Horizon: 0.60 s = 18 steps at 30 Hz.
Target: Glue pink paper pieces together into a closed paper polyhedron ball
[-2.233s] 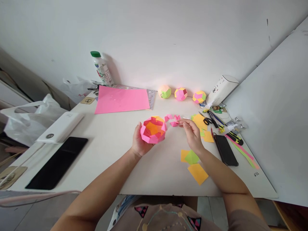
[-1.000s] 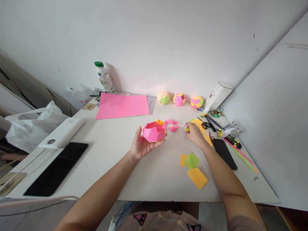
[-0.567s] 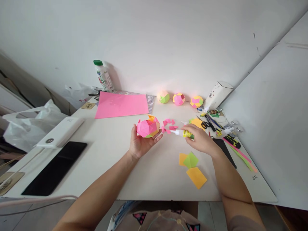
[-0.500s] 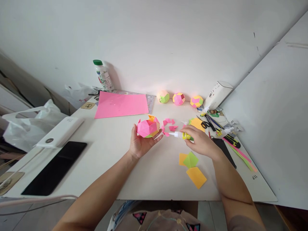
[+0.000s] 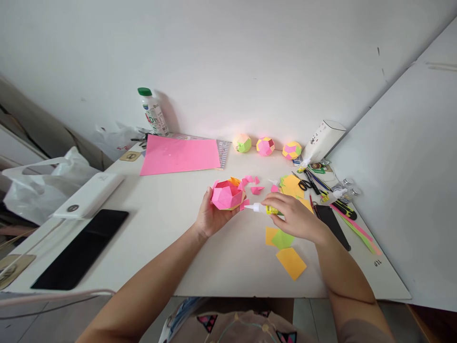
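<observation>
My left hand (image 5: 210, 216) cups a partly built folded-paper ball (image 5: 226, 196), mostly pink with some orange and an open top. In my right hand (image 5: 291, 214) is a glue bottle (image 5: 270, 209) with a white nozzle and yellow label, lying nearly level. Its tip points left at a small pink paper piece (image 5: 244, 204) by my left fingertips; whether they touch I cannot tell. Several small pink folded pieces (image 5: 256, 190) lie on the table just beyond. Orange and green paper squares (image 5: 283, 239) are nearer me.
Three finished paper balls (image 5: 264, 146) stand along the wall. A pink sheet (image 5: 180, 155) lies over a ruler at back left, near a green-capped bottle (image 5: 155, 114). Scissors (image 5: 304, 184), pens, a cutter and a phone (image 5: 332, 226) crowd the right. A black tablet (image 5: 82, 250) lies left.
My left hand has moved slightly right with the paper ball, which has tilted to show more of its open inside. The glue bottle has shifted a little left and down in my right hand.
</observation>
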{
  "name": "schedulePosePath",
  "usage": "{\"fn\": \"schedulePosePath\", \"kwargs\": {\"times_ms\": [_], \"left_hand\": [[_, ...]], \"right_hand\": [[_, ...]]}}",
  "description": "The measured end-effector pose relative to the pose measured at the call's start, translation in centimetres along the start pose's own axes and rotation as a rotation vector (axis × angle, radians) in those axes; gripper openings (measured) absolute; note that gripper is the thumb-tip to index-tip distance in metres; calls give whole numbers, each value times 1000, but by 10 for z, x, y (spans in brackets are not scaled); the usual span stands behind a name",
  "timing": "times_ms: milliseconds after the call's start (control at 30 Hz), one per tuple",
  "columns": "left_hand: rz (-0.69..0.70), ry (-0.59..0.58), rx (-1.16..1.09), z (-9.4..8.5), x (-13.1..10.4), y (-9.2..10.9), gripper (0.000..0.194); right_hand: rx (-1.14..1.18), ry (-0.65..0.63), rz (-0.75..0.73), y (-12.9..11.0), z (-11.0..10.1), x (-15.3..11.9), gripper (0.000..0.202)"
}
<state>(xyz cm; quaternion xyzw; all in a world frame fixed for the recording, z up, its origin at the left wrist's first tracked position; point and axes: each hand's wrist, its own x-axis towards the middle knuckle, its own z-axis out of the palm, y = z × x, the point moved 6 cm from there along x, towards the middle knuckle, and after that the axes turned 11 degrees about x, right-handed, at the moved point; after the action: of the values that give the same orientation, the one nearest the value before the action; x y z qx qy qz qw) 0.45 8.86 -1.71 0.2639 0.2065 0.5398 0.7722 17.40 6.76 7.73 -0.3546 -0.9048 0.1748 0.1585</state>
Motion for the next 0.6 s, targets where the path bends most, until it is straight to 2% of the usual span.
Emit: {"fn": "schedulePosePath", "kwargs": {"times_ms": [167, 367, 600], "left_hand": [[-5, -31, -11, 4, -1, 0, 61], [-19, -31, 7, -1, -1, -1, 66], [-13, -62, 45, -2, 1, -3, 64]], "right_hand": [[20, -17, 26, 1, -2, -3, 38], [26, -38, 43, 4, -3, -3, 41], [44, -45, 62, 4, -7, -5, 37]]}}
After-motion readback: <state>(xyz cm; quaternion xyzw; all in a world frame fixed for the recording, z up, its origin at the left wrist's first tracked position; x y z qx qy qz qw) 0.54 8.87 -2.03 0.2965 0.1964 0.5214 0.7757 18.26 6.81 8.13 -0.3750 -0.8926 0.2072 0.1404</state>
